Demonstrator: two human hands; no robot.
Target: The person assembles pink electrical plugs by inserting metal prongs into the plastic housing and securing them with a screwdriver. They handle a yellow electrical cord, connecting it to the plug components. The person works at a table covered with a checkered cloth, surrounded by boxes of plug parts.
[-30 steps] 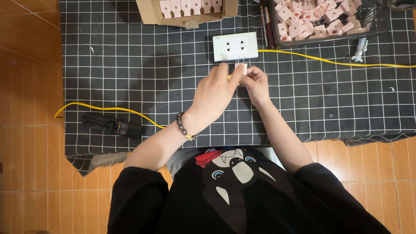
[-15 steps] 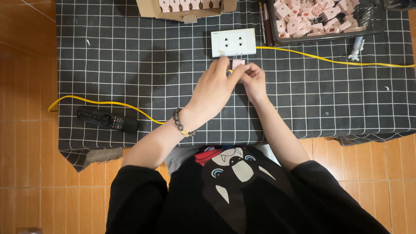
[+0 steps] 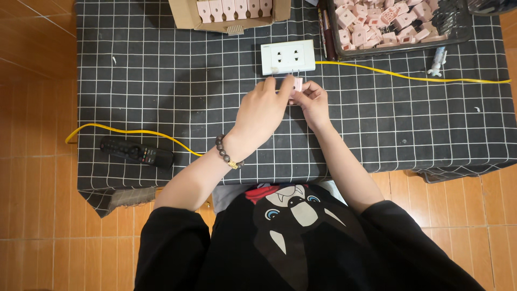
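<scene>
Pink plug pinched between left hand and right hand, below white socket.

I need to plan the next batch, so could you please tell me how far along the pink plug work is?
Done: a row of pink pieces stands in the cardboard box. In hand: the left hand and right hand hold one pink plug just below the white socket plate. Left: a heap of loose pink pieces fills the black tray.

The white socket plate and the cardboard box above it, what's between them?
Head view: only bare checked cloth between the socket plate and the cardboard box.
</scene>
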